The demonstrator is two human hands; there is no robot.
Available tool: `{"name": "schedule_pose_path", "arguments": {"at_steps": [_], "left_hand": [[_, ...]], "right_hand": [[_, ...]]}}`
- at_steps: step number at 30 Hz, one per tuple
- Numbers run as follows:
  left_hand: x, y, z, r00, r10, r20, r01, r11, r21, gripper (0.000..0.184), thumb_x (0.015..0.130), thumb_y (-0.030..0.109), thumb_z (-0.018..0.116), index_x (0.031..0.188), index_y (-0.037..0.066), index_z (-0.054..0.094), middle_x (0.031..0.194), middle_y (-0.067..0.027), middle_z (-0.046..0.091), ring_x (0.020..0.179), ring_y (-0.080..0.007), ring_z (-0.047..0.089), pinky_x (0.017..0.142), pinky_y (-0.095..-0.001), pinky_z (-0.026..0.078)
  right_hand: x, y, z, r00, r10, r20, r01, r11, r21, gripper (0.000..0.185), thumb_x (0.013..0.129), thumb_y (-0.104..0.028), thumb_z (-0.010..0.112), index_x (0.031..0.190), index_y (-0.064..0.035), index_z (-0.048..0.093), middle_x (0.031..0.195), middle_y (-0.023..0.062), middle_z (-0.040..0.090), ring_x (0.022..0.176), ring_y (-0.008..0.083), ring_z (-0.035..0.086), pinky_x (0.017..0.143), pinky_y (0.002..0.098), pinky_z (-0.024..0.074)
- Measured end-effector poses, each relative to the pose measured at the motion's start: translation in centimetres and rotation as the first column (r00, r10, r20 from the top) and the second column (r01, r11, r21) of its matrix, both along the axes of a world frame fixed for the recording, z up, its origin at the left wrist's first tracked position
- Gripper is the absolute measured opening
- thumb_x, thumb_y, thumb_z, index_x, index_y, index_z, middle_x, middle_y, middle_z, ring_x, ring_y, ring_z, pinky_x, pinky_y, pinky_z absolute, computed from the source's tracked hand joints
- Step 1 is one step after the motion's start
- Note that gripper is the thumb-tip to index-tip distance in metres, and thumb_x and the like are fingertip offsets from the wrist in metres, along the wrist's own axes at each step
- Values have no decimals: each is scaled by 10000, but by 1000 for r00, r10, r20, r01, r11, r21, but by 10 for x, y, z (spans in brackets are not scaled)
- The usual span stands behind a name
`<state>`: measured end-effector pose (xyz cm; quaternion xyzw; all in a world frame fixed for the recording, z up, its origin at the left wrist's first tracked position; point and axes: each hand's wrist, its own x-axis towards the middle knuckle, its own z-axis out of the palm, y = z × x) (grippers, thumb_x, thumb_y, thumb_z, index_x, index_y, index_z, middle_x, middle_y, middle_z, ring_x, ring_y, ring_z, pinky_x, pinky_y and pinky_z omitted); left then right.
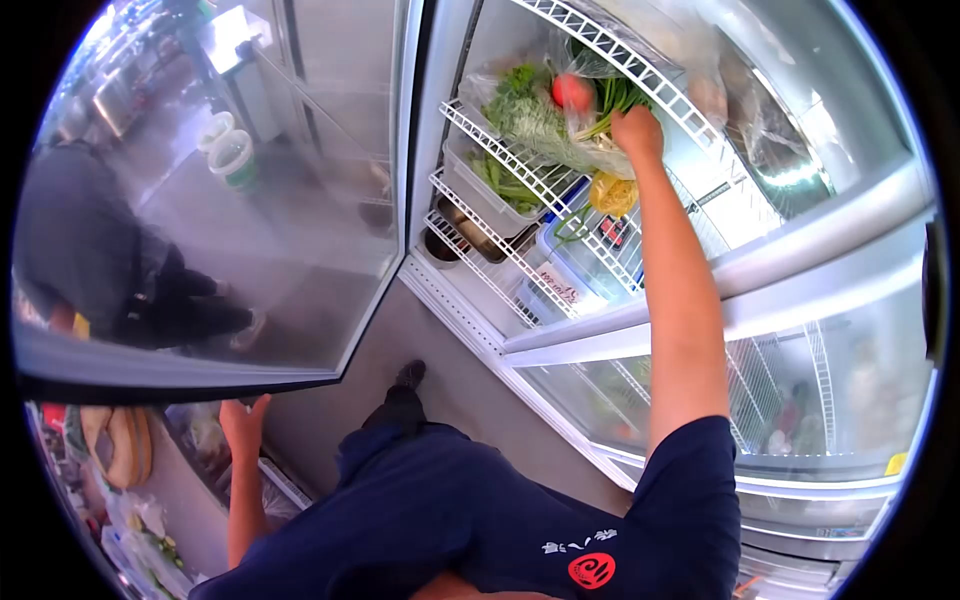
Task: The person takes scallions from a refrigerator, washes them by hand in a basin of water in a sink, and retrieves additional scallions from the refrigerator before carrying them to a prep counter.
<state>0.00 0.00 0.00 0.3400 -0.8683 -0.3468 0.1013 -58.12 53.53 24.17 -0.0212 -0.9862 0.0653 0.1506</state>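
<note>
My right hand [637,135] reaches into the open glass-door fridge, its fingers closed at a bunch of green onions [622,97] on the upper wire shelf. A round red vegetable, perhaps a tomato [573,93], lies beside them in clear plastic. Leafy greens [520,110] in a bag fill the left of that shelf. Low on the left is my left hand [243,428], thumb and fingers apart, close to the lower edge of the open fridge door [300,250]. Nothing shows in it.
Under the greens stand a plastic bin [490,185], a yellow bag [612,194], a labelled blue-edged container [565,275] and metal pots [470,228]. A second glass door [800,390] is at right. Bagged goods [140,545] lie on a counter at lower left. Through the door glass, a person [90,240] shows.
</note>
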Motion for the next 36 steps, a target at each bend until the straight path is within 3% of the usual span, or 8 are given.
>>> {"name": "schedule_pose_path", "arguments": {"at_steps": [5, 9, 12, 16, 22, 26, 31, 36], "left_hand": [[-29, -52, -58, 998, -57, 34, 66, 916, -395, 456, 829, 168, 786, 1196, -40, 610, 984, -168, 682, 915, -367, 672, 825, -387, 519], [-52, 7, -122, 942, -87, 325, -142, 772, 620, 124, 849, 92, 652, 877, -25, 683, 748, -96, 658, 762, -207, 673, 688, -349, 521], [-144, 64, -123, 932, -350, 95, 216, 744, 632, 103, 876, 78, 642, 843, -17, 662, 692, -24, 583, 671, -122, 563, 618, -303, 469], [-327, 167, 18, 766, -506, -397, 626, 447, 639, 128, 971, 103, 634, 950, -20, 661, 838, -21, 608, 765, -91, 556, 674, -266, 455], [-480, 291, 236, 137, -547, -826, 958, 284, -29, 191, 1008, 107, 591, 1085, -38, 690, 937, -74, 678, 864, -129, 608, 769, -284, 484], [-576, 380, 249, 346, -646, -680, 938, 229, 260, 326, 948, 211, 625, 1166, -26, 677, 996, -126, 713, 898, -197, 662, 820, -356, 523], [-630, 408, 243, 580, -671, -461, 785, 310, 536, 357, 982, 445, 604, 943, 92, 647, 782, -30, 616, 642, -155, 559, 584, -303, 473], [-649, 406, 244, 638, -519, -568, 527, -243, 814, 395, 836, 121, 831, 1157, 13, 629, 1028, -135, 721, 892, -273, 721, 777, -425, 644]], "right_hand": [[-67, -23, -7, 969, -221, 109, 217, 975, 50, 698, 880, -602, 660, 1323, -63, 645, 1318, 186, 661, 1225, 334, 635, 996, 434, 516], [-82, 11, -5, 988, -19, 150, 9, 998, 65, 584, 799, -484, 754, 1105, 13, 731, 1085, 252, 728, 1017, 353, 720, 848, 427, 571], [-106, 53, -32, 981, -15, 193, 92, 914, -394, 335, 801, -258, 744, 1000, 10, 717, 891, 180, 723, 808, 274, 714, 699, 393, 585], [-105, 70, -33, 994, 8, 107, 84, 559, -825, 239, 781, -70, 676, 1014, -19, 677, 890, 102, 689, 745, 239, 671, 688, 373, 584], [-66, 49, -16, 999, 36, 18, 9, 253, -967, 322, 808, -54, 698, 1127, -19, 674, 1030, 107, 695, 925, 232, 682, 794, 338, 587], [-101, 85, -48, 997, 63, -45, -65, 369, -927, 273, 970, -214, 697, 1178, -44, 649, 962, 89, 698, 808, 196, 686, 691, 316, 594], [-68, 61, -23, 961, 133, -245, -244, -22, -970, 219, 890, -104, 768, 1078, -36, 681, 936, 88, 693, 814, 216, 682, 735, 324, 588], [1, 9, 17, 947, 287, -143, -200, 178, -964, 292, 931, -131, 724, 1198, -47, 643, 1186, 90, 668, 1071, 240, 633, 963, 392, 529]]}}
